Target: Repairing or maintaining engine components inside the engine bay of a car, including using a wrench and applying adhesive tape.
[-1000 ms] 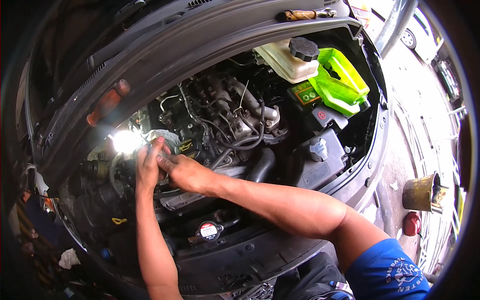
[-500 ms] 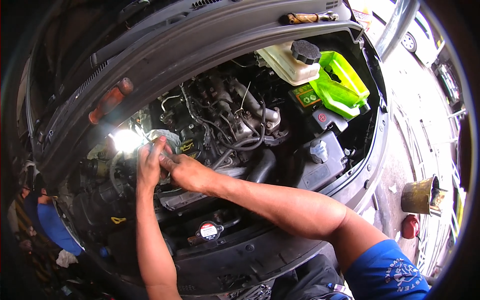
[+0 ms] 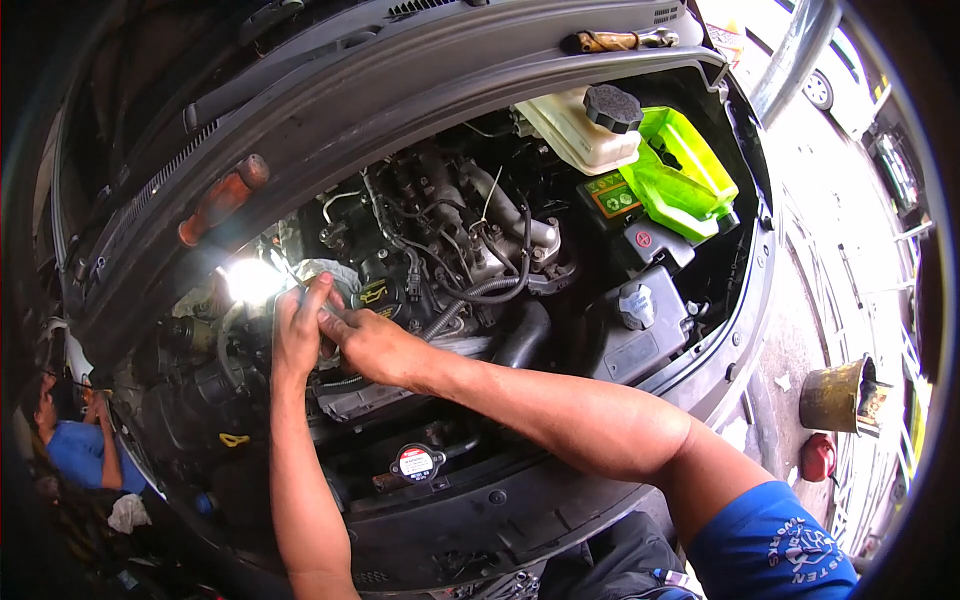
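Note:
I lean over an open car engine bay (image 3: 480, 250). My left hand (image 3: 298, 335) and my right hand (image 3: 372, 345) meet at the left middle of the bay, fingers pressed together on a small part beside a pale cloth-like piece (image 3: 325, 270) and a yellow-marked oil cap (image 3: 375, 293). What the fingers pinch is hidden between them. A bright work light (image 3: 250, 280) glares just left of my left hand.
A white coolant tank with a black cap (image 3: 585, 125) and a bright green battery cover (image 3: 680, 175) sit at the back right. A radiator cap (image 3: 417, 462) is at the front. A screwdriver with an orange handle (image 3: 222, 200) lies on the cowl. Another person in blue (image 3: 75, 450) sits at far left. A metal can (image 3: 835, 395) stands on the ground at right.
My hands stay at the same spot with only small finger shifts. The person in blue at far left has moved up into view.

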Available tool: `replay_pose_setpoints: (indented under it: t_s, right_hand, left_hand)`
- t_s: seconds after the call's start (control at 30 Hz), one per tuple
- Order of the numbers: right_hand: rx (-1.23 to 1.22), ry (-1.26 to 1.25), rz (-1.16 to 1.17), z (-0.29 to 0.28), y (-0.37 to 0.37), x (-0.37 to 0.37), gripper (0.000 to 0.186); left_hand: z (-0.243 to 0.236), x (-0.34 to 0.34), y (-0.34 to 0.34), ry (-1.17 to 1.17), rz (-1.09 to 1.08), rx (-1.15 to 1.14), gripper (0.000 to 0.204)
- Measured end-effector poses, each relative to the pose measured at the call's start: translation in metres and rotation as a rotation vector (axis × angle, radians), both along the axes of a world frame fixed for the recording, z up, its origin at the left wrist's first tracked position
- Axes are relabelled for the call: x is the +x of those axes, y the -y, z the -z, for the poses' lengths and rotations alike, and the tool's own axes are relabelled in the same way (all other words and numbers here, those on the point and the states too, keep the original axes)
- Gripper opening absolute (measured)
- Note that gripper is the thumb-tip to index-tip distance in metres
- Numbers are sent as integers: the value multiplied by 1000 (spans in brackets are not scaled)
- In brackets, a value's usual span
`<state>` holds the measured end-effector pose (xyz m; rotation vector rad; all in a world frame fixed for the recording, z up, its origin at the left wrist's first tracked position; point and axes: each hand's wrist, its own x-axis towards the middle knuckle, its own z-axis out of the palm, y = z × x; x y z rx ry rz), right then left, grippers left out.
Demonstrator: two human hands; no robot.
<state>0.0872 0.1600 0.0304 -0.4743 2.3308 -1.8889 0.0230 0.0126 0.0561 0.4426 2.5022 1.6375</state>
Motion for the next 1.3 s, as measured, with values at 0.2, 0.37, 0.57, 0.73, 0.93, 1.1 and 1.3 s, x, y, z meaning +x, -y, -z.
replay_pose_setpoints:
  t_s: [0.2, 0.37, 0.57, 0.73, 0.93, 1.1, 1.3]
  right_hand:
    - [70, -99, 22, 6, 3, -1, 56]
    - [140, -53, -100, -11, -1, 1, 39]
    - [70, -17, -40, -2, -1, -1, 58]
    - [32, 32, -16, -4, -1, 0, 62]
    - [91, 71, -70, -11, -4, 0, 57]
    - [214, -70, -68, -5, -3, -1, 51]
    - [209, -63, -72, -5, -2, -1, 45]
  left_hand:
    - [0, 0, -1, -18, -6, 14, 49]
    - [-2, 2, 3, -18, -15, -11, 49]
    - [-1, 2, -1, -15, -24, -17, 50]
    - [-1, 0, 0, -19, -2, -15, 48]
    - [-1, 0, 0, -13, 4, -7, 48]
    - [-2, 0, 1, 10, 9, -25, 48]
    - [-2, 0, 1, -20, 14, -26, 49]
